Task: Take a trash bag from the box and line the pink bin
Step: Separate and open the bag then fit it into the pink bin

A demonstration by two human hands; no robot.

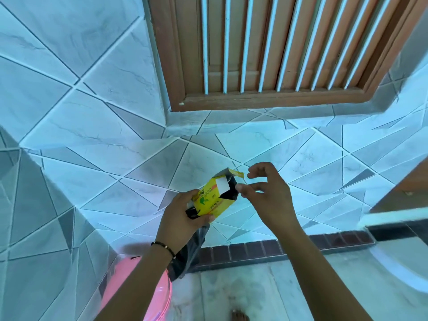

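A pale marbled stone floor [301, 286] is seen below — on it stand a round pink plastic bin [159, 295] and a bare foot [239, 315], apart.

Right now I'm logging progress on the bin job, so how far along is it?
Done: the yellow box is open, and a dark trash bag hangs below the left hand, which also grips the box. In hand: the right hand sits at the box's open end, fingers apart. Left: the pink bin shows no liner yet.
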